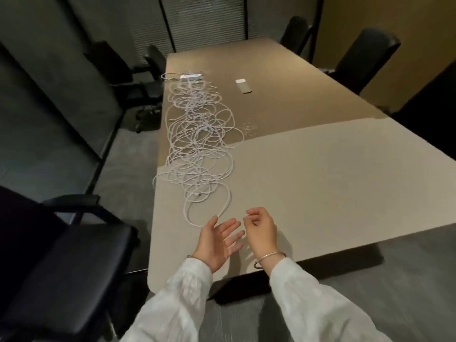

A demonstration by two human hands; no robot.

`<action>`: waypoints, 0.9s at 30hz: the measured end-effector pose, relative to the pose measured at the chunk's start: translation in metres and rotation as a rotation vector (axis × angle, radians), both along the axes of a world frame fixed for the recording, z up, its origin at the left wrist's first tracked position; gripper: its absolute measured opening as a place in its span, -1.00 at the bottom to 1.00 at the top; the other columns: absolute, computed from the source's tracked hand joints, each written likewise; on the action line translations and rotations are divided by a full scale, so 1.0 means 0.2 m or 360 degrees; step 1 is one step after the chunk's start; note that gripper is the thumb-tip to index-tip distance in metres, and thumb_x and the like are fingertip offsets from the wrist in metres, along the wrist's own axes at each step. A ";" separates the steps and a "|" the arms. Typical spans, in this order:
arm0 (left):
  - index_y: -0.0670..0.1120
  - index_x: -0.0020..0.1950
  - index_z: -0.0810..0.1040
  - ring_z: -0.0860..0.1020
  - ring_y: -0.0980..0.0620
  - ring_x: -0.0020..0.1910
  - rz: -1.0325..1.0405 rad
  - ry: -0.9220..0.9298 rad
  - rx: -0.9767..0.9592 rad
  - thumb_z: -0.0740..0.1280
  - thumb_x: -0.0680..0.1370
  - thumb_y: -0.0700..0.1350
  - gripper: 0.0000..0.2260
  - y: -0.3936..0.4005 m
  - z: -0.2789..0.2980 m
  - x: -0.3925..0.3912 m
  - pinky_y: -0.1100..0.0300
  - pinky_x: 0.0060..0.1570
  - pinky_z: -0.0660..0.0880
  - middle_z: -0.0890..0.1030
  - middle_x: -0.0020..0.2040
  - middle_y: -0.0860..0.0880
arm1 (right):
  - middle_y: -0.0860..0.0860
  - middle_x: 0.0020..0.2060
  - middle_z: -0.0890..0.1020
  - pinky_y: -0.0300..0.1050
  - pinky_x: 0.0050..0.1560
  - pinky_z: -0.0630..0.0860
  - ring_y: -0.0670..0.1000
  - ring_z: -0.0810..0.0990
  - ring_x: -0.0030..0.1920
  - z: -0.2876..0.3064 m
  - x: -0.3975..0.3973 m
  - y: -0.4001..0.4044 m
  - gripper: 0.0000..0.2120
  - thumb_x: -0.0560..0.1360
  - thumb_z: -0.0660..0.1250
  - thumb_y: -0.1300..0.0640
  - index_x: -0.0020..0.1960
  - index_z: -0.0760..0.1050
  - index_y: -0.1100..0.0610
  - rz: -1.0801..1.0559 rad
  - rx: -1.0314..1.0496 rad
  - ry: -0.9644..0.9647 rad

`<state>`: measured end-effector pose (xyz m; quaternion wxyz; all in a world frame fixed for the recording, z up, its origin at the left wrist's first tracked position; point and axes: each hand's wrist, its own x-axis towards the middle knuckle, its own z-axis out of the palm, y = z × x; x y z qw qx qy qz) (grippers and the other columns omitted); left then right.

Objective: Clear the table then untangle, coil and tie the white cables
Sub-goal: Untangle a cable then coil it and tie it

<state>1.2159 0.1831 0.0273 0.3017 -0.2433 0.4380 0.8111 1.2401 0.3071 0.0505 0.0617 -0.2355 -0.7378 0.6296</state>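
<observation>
Clearly, from the head view, the cables lie as one long white tangle of overlapping loops down the left side of the table, running from the far end toward the person. The nearest loop ends just beyond the hands, and one strand at the left edge bulges slightly over the rim. At the tangle's far end sits a pale strip, too blurred to identify, and a small white device rests apart from it to the right, so clearing looks unfinished.

The left hand is spread, palm up and fingers straight, holding nothing; its fingertips sit right by the near loop, though contact cannot be told. The right hand hovers beside it with fingers loosely curled, thumb and forefinger close together. Whether they pinch a strand is unclear; nothing shows between them. A bangle circles the right wrist, and both arms wear white sleeves. Dark chairs stand around the table.

The main risk, I judge, is pulling the near end hard: the stacked loops could cinch into knots. Dragging could also spill the overhanging strand off the edge, or tow the far strip along.
</observation>
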 end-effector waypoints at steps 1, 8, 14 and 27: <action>-0.19 0.29 0.50 0.59 -0.16 0.20 0.0108 -0.0005 -0.0013 0.10 0.64 0.16 -0.52 -0.20 0.00 0.02 -0.12 0.20 0.50 0.61 0.24 -0.12 | 0.01 -0.21 0.58 -0.52 -0.28 0.37 -0.06 0.53 -0.23 0.00 -0.03 -0.19 -0.85 0.51 0.26 0.35 0.02 0.53 0.19 0.0117 -0.0002 -0.0016; -0.18 0.28 0.51 0.56 -0.17 0.21 0.0541 -0.0079 -0.0089 0.09 0.64 0.16 -0.52 -0.94 -0.03 0.07 -0.12 0.21 0.48 0.60 0.25 -0.12 | 0.11 -0.10 0.63 -0.30 -0.14 0.34 0.05 0.54 -0.11 -0.07 -0.15 -0.87 -0.83 0.51 0.26 0.34 0.07 0.52 0.22 0.0522 0.0069 -0.0137; -0.18 0.33 0.48 0.54 -0.17 0.26 0.0610 -0.0098 -0.0161 0.07 0.66 0.15 -0.52 -1.25 -0.03 -0.14 -0.09 0.16 0.47 0.56 0.29 -0.12 | 0.06 -0.14 0.62 -0.27 -0.15 0.31 0.09 0.57 -0.08 -0.17 -0.44 -1.17 -0.83 0.50 0.27 0.31 0.07 0.53 0.18 0.0582 0.0134 -0.0219; -0.23 0.23 0.46 0.53 -0.18 0.16 0.0373 -0.0094 -0.0608 0.11 0.67 -0.26 -0.80 -1.75 -0.05 -1.01 -0.04 0.16 0.43 0.53 0.10 -0.17 | -0.04 -0.21 0.67 0.10 0.08 0.55 0.15 0.65 -0.05 -0.30 -1.13 -1.56 -0.78 0.43 0.32 0.17 -0.21 0.45 -0.16 0.0381 0.0180 -0.0348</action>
